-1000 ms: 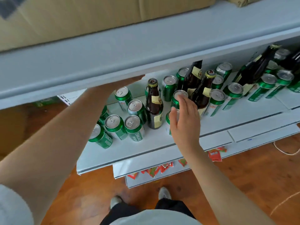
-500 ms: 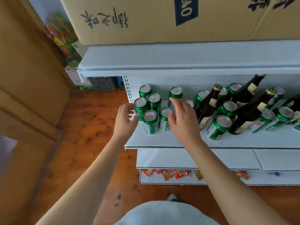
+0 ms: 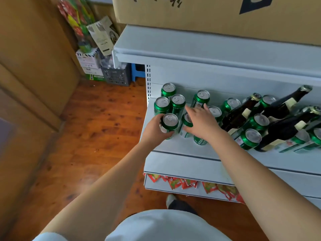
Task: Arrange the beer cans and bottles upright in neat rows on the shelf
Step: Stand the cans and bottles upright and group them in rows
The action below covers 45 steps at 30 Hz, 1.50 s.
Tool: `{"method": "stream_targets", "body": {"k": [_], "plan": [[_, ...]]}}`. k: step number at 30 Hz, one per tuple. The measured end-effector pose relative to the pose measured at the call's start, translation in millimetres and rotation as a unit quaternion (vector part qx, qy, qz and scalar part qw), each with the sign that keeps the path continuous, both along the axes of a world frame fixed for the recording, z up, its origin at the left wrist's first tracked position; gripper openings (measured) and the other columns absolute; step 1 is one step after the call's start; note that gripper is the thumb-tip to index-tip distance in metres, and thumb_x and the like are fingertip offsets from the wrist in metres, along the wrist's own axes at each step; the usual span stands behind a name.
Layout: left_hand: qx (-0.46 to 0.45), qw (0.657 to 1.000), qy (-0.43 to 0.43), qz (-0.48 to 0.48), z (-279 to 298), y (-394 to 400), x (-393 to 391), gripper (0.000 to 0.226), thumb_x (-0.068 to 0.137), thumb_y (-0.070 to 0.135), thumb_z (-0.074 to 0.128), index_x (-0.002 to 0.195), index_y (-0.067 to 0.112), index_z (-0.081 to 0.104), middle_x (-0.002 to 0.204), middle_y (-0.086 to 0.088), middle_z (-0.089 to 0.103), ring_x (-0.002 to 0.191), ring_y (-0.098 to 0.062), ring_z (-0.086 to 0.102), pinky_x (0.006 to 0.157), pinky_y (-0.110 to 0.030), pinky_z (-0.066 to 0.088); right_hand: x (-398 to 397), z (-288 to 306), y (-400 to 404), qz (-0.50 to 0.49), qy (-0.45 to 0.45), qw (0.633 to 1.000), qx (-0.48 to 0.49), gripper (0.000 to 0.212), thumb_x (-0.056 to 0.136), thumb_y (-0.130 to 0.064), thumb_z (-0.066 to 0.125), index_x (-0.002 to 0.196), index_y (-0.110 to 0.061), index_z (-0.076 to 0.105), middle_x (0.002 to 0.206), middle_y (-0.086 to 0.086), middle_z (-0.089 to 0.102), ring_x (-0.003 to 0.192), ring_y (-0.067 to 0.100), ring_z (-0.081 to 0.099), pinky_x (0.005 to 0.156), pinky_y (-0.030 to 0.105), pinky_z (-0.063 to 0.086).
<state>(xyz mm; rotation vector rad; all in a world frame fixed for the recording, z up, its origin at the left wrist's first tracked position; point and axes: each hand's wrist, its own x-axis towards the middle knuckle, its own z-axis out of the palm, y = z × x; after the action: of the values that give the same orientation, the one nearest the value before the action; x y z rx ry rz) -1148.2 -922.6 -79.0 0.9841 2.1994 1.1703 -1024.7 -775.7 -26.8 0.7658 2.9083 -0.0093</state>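
the fingers (image 3: 171, 133) of the left hand (image 3: 154, 130) are curled around a green beer can (image 3: 169, 123) at the front left corner of the white shelf (image 3: 175, 146); the thumb side hides behind the can, and the can stands upright with its silver top facing the camera. the right hand (image 3: 201, 121) lies flat with its fingers (image 3: 191, 109) straight and slightly spread, resting over the top of a second can (image 3: 186, 121) just beside the gripped one; it wraps around nothing.

behind the gripped can, 3 more green cans stand upright and close together: 1 at the back (image 3: 168, 89), 1 on the left (image 3: 161, 104) and 1 beside it (image 3: 178, 101). a further upright can (image 3: 201, 97) stands apart near the back wall, just beyond the right fingertips.

to the right of the right hand the shelf holds a loose jumble: a brown bottle (image 3: 239, 112) leaning toward the back, a dark bottle (image 3: 286, 103) tilted behind it, another dark bottle (image 3: 286, 129) slanted nearer the front, and several green cans among them, some tipped, such as a front can (image 3: 251, 139).

a cardboard box (image 3: 208, 13) sits on the shelf above. red snack packets (image 3: 182, 183) hang along a lower shelf edge, above a wooden floor (image 3: 97, 136).
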Motion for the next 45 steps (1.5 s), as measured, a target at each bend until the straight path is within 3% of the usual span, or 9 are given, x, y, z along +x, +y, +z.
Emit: {"method": "stream_targets", "body": {"k": [4,7,14,20,23,26,34,40,45], "plan": [[0.006,0.999,-0.038,0.032,3.3,-25.6,-18.1,0.066,0.073,0.022,0.086,0.128,0.023,0.051,0.122,0.009,0.059,0.111,-0.009,0.054,0.096,-0.027,0.05,-5.7,2.1,13.5,0.022,-0.013,1.0,-0.018,0.066,0.076,-0.058,0.069,0.125,-0.016,0.052,0.119,0.006,0.059,0.118,0.027,0.05,0.115,0.042,0.026],[-0.014,0.999,-0.01,0.033,1.0,-38.7,-25.8,0.067,0.072,0.023,0.086,0.13,0.023,0.05,0.123,0.009,0.059,0.112,-0.01,0.055,0.096,-0.025,0.048,-8.8,9.0,10.5,0.028,0.006,0.999,-0.046,0.072,0.068,-0.06,0.075,0.123,-0.021,0.052,0.113,0.003,0.059,0.105,0.025,0.053,0.087,0.037,0.048],[-0.051,0.997,-0.036,-0.037,2.6,-31.7,-24.2,0.071,0.076,0.019,0.083,0.136,0.022,0.045,0.132,0.003,0.056,0.121,-0.014,0.053,0.1,-0.026,0.047,-13.9,3.1,-17.2,0.069,0.003,0.996,-0.048,0.066,0.071,-0.061,0.071,0.119,-0.021,0.051,0.107,0.0,0.058,0.091,0.022,0.058,0.065,0.031,0.044],[-0.01,0.999,-0.045,0.023,50.0,-23.4,-45.2,0.073,0.088,0.007,0.066,0.149,0.017,0.028,0.144,-0.003,0.046,0.13,-0.016,0.046,0.106,-0.031,0.043,-21.4,33.0,5.9,0.021,-0.005,0.99,-0.143,0.079,0.08,-0.05,0.072,0.143,-0.014,0.041,0.135,0.009,0.049,0.118,0.028,0.052,0.097,0.039,0.045],[-0.029,0.995,0.062,0.072,65.6,4.8,-65.1,0.056,0.09,0.027,0.068,0.138,0.015,0.043,0.131,-0.002,0.054,0.114,-0.016,0.056,0.092,-0.025,0.049,-42.1,46.7,32.7,-0.04,0.118,0.986,-0.109,0.062,0.087,-0.04,0.068,0.137,-0.011,0.047,0.134,0.014,0.051,0.118,0.03,0.053,0.097,0.041,0.044],[-0.112,0.99,0.081,0.003,57.9,39.0,-73.1,0.073,0.081,0.046,0.074,0.14,0.017,0.043,0.134,-0.004,0.054,0.113,-0.017,0.056,0.086,-0.025,0.047,-69.7,32.8,35.8,-0.043,0.063,0.986,-0.148,0.079,0.081,-0.045,0.073,0.143,-0.009,0.039,0.142,0.016,0.044,0.125,0.032,0.048,0.1,0.039,0.041],[-0.187,0.972,0.129,-0.067,49.4,62.1,-70.5,0.07,0.073,0.031,0.084,0.132,0.016,0.051,0.12,-0.003,0.064,0.091,-0.015,0.054,0.075,-0.024,0.043,-57.2,5.5,45.8,-0.077,0.101,0.977,-0.169,0.069,0.07,-0.038,0.084,0.126,-0.013,0.051,0.12,0.011,0.059,0.102,0.027,0.059,0.085,0.038,0.051],[-0.24,0.953,0.121,-0.136,57.8,69.4,-76.6,0.074,0.078,0.038,0.079,0.141,0.017,0.046,0.135,-0.005,0.057,0.116,-0.023,0.057,0.092,-0.027,0.043,-37.7,23.1,46.5,-0.046,0.082,0.972,-0.214,0.068,0.087,-0.049,0.065,0.141,-0.013,0.044,0.14,0.014,0.05,0.124,0.029,0.051,0.099,0.035,0.041],[-0.157,0.974,0.161,0.037,73.0,106.4,-89.6,0.043,0.088,0.039,0.064,0.121,0.012,0.059,0.112,-0.005,0.065,0.096,-0.022,0.063,0.084,-0.036,0.056,-30.1,48.5,88.0,-0.238,0.181,0.951,-0.082,0.034,0.1,-0.017,0.044,0.107,0.011,0.062,0.11,0.027,0.065,0.101,0.039,0.062,0.085,0.042,0.05]]}}
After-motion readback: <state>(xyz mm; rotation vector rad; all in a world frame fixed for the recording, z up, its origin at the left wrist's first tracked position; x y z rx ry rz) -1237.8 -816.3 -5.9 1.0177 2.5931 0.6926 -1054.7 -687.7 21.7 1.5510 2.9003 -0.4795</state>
